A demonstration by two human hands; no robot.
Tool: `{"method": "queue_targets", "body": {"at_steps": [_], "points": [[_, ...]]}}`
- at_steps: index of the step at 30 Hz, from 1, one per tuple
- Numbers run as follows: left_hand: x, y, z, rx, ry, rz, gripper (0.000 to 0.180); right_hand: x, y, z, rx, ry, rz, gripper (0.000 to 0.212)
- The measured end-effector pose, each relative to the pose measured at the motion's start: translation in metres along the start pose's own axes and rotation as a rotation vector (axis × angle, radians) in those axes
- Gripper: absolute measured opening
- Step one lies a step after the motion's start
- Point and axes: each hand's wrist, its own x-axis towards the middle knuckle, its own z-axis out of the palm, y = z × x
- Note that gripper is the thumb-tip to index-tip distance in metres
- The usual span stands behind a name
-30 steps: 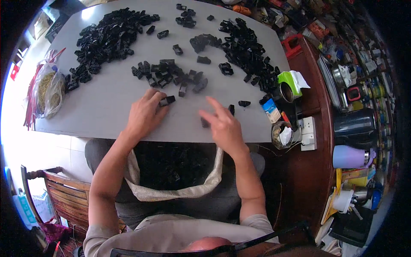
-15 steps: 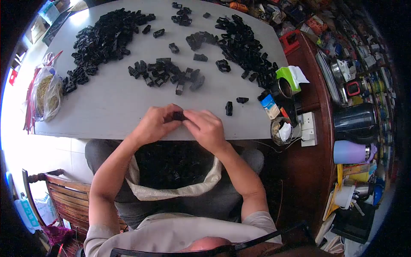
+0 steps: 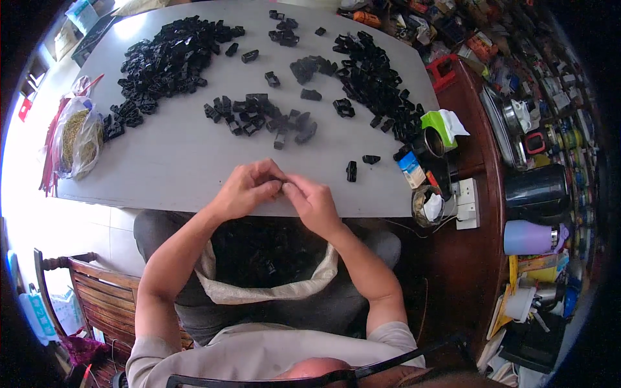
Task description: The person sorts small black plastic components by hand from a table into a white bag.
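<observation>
Head view, mostly hidden piece, between left grip, right grip

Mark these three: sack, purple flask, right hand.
Sack (image 3: 262, 296): head view, on its pale near rim.
Purple flask (image 3: 528, 237): head view, mid-body.
Right hand (image 3: 315, 204): head view, back of the hand.

Illegible white characters on a light-blue bag
</observation>
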Motion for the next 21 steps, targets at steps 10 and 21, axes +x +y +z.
{"method": "queue_targets", "body": {"at_steps": [10,21], "points": [[0.005,0.022,-0.034,0.833,0.336,0.141,0.026,-0.002,-0.016,-0.038,0.080,-0.562,0.236,0.027],[0.009,0.010,-0.057,1.365,0.477,0.158,0.022,0.001,0.016,-0.096,-0.928,0.101,0.062,0.042]]}}
